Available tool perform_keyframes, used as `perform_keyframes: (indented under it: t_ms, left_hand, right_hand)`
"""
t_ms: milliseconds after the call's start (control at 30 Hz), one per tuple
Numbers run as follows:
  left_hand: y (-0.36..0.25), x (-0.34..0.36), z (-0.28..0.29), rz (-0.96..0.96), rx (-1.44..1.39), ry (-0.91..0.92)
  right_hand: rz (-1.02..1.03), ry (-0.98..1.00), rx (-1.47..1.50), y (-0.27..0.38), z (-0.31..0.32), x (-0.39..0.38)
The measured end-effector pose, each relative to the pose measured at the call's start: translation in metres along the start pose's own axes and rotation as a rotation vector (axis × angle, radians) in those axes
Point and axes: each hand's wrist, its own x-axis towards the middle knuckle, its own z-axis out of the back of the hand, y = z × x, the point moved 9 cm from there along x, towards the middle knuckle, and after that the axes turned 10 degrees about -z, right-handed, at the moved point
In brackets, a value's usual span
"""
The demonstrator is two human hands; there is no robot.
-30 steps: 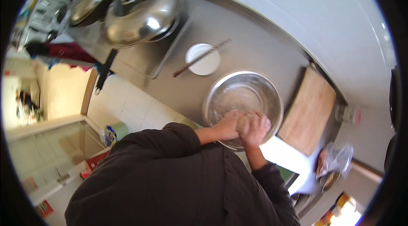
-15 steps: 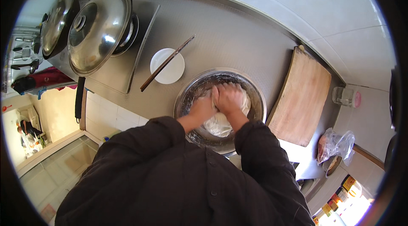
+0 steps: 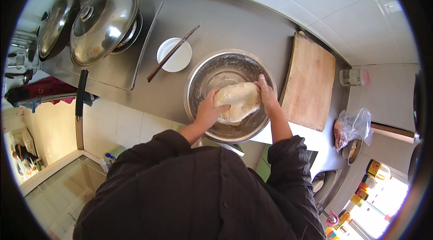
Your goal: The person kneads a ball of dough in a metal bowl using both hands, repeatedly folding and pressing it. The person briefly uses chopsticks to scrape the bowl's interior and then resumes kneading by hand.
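A large pale lump of dough (image 3: 240, 100) is in a wide steel mixing bowl (image 3: 205, 69), whose inner wall carries dried flour smears. My left hand (image 3: 209, 111) grips the dough's left side, with the thumb lying over its top. On the opposite side my right hand (image 3: 267, 92) holds the dough's right edge, fingers curled behind it. Between both hands the lump looks tilted up, its near edge toward me; whether its underside touches the bowl I cannot tell. Left of the bowl, a pair of dark chopsticks (image 3: 173, 53) rests across a small white bowl (image 3: 180, 57).
A wooden cutting board (image 3: 309, 82) lies right of the bowl, with a glass jar (image 3: 354, 77) and a plastic bag (image 3: 354, 127) beyond it. Two lidded woks, one near (image 3: 104, 23) and one farther left (image 3: 57, 23), stand on the steel counter (image 3: 234, 19).
Both hands were pressing down into the dough close together. They have since moved apart to its two sides and lifted or turned it. The view has shifted slightly.
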Motion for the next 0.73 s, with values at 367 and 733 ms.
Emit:
perform_keyframes:
  t_ms: [367,733]
  left_hand:
    - [-0.053,-0.031,-0.007,-0.504,0.291,0.171]
    - [-0.023,0.049,-0.01,0.184,0.566,0.421]
  right_hand:
    - [0.863,-0.52,-0.555,0.059,-0.063,-0.157]
    - [0.662,-0.365,-0.686,0.058,-0.075,-0.048]
